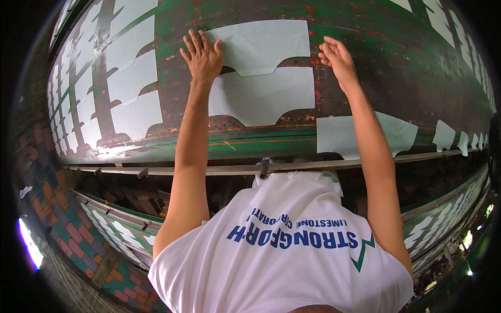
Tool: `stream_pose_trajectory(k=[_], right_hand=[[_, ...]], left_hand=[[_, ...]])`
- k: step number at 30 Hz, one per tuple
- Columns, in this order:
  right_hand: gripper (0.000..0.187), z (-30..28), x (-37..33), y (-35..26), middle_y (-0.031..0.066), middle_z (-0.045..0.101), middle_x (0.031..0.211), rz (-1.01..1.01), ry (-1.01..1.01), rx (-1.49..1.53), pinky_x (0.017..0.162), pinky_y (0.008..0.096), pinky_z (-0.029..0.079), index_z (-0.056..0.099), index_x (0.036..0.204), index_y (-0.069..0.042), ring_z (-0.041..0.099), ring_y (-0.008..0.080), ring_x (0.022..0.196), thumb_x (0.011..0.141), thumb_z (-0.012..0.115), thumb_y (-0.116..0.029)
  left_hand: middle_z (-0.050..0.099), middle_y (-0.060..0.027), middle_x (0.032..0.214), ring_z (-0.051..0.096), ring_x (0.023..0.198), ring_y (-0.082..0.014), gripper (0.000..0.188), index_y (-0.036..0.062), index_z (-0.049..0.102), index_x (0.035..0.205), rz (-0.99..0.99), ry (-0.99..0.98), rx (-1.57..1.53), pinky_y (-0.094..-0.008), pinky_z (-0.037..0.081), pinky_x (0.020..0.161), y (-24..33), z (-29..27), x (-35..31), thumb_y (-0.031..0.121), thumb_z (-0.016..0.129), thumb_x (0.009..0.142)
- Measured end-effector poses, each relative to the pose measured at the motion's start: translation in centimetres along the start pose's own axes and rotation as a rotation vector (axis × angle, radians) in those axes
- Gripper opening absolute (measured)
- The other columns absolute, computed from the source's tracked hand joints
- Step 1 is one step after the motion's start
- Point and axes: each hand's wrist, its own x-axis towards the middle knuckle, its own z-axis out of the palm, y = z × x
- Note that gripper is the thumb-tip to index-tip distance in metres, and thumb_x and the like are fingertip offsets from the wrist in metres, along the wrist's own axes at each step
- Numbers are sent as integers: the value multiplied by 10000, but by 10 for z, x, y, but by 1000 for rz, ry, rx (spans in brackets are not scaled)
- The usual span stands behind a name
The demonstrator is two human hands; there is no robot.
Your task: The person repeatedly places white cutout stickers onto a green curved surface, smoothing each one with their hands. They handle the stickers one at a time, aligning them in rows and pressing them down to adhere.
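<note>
Two pale grey-white cut fabric panels lie flat on the long green and dark table before me, one beyond the other. My left hand [204, 58] is open, its fingers spread over the left end of the far panel [261, 44]. The near panel [263, 95] has curved cut-outs along its lower edge, and its left end lies beside my left wrist. Just off the far panel's right end is my right hand [338, 58]. Its fingers are loosely bent and somewhat apart, with nothing visible in them.
Rows of similar panels [136, 115] cover the table to the left. Another panel [342, 136] lies beneath my right forearm, with smaller pieces [444, 135] beyond it. A rail [229, 169] runs along the table's near edge. Coloured paving [78, 224] shows at lower left.
</note>
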Motion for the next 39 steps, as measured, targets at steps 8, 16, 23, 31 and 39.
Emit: stream_pose_trajectory(k=[8, 16, 23, 31, 39], right_hand=[[462, -40, -70, 23, 83, 703, 1196, 13, 16, 33, 919, 293, 537, 570, 1434, -30, 668, 137, 1029, 1076, 638, -314], [399, -95, -112, 5, 77, 708, 1151, -97, -147, -131, 896, 298, 534, 599, 1398, -25, 663, 134, 994, 1082, 625, -269], [333, -205, -154, 7, 61, 729, 1067, -134, -262, -591, 837, 314, 540, 696, 1277, -48, 664, 152, 916, 1055, 654, -294], [210, -250, -172, 19, 55, 740, 1052, -181, -389, -541, 830, 307, 529, 724, 1178, -33, 667, 155, 949, 1039, 665, -180], [287, -203, -156, 16, 82, 697, 1277, -394, -583, -531, 938, 375, 554, 786, 985, -57, 660, 263, 1169, 885, 581, 118]], left_hand=[[206, -282, 1713, 102, 1606, -462, 901, -87, 321, 1599, 182, 100, -68, -657, 50, 1262, 157, 56, -6, 633, 359, 1058], [243, -207, 1719, 117, 1592, -487, 853, 43, 315, 1637, 438, -145, -214, -669, 96, 1254, 259, 45, -45, 636, 461, 1042], [548, -143, 1343, 490, 1257, -378, 371, 88, 679, 1170, 336, -106, -276, -541, 383, 1035, 268, -3, -199, 371, 745, 939], [596, -120, 1125, 563, 1096, -354, 207, 67, 633, 1071, 227, -6, -315, -484, 436, 907, 292, -10, -273, 112, 746, 904], [668, -155, 1097, 630, 1078, -396, 287, 33, 605, 1204, 173, -68, -429, -527, 486, 1051, 287, -17, -266, 85, 711, 943]])
